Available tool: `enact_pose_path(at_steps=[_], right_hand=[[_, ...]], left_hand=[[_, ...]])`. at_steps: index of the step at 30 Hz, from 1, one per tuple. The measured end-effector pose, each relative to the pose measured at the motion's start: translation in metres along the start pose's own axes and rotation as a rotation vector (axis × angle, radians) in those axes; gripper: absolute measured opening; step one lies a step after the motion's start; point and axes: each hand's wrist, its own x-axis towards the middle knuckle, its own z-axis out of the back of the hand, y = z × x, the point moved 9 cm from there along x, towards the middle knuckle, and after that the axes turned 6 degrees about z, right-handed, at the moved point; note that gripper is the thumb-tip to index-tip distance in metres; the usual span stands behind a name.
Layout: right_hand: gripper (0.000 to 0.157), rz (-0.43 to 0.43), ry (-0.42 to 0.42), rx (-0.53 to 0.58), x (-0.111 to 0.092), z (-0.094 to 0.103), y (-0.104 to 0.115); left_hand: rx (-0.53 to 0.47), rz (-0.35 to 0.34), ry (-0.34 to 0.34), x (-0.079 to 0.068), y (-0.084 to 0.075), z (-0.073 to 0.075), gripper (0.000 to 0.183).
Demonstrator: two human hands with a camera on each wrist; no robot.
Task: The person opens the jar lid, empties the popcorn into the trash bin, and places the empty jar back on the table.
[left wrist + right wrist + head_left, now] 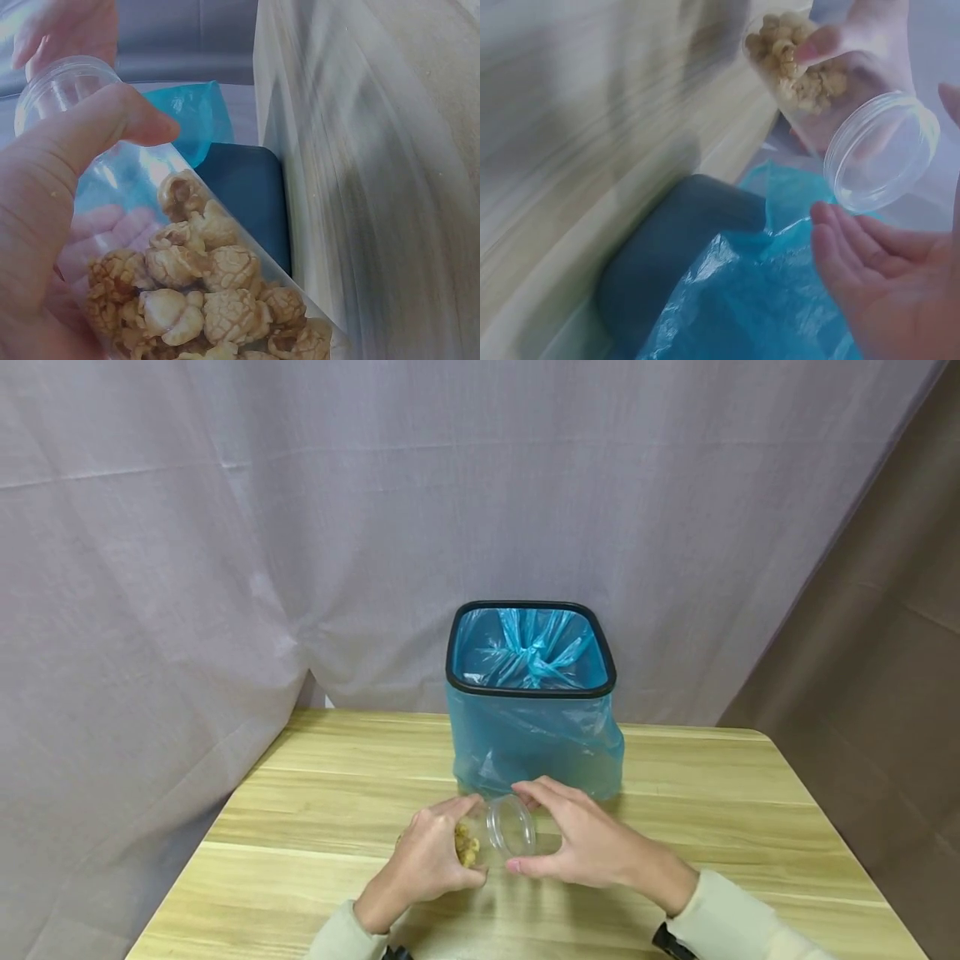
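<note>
My left hand [427, 852] grips a clear plastic jar [135, 161], its thumb and fingers wrapped round the body. Caramel popcorn [217, 277] fills the lower part of the jar. It lies on its side in the grip, with its round ridged mouth [885, 154] pointing toward the right hand. Thumb and fingers spread apart, the right hand [585, 835] reaches round that mouth. In the right wrist view, fingertips [821, 217] are right at the rim, while the thumb stands off to the other side.
A bin with a black rim [531, 692] and a blue plastic bag [517, 739] over it stands just beyond the hands. Both rest over a wood-grain table [330, 793]. Grey curtains [375, 527] hang behind, and a brown one [847, 693] hangs at the right.
</note>
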Motion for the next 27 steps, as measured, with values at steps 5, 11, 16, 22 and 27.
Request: enact_pose_path(at_steps=[5, 11, 16, 22, 27], right_hand=[[0.078, -0.053, -0.023, -0.004, 0.002, -0.002, 0.000], [0.071, -0.009, -0.044, -0.010, 0.003, 0.001, 0.005], [0.075, 0.073, -0.044, -0.018, 0.004, 0.004, 0.011], [0.091, 0.184, -0.033, -0.065, 0.003, 0.005, 0.019], [0.102, 0.155, -0.013, -0.071, -0.001, 0.007, 0.017]], left_hand=[[0.004, 0.006, 0.003, 0.000, 0.000, 0.000, 0.080], [0.003, 0.000, 0.003, 0.002, -0.002, 0.000, 0.080], [0.005, -0.004, 0.006, 0.002, -0.003, 0.000, 0.078], [0.007, -0.012, 0.002, 0.001, -0.003, -0.002, 0.080], [-0.013, -0.011, -0.004, 0.003, -0.004, -0.001, 0.082]])
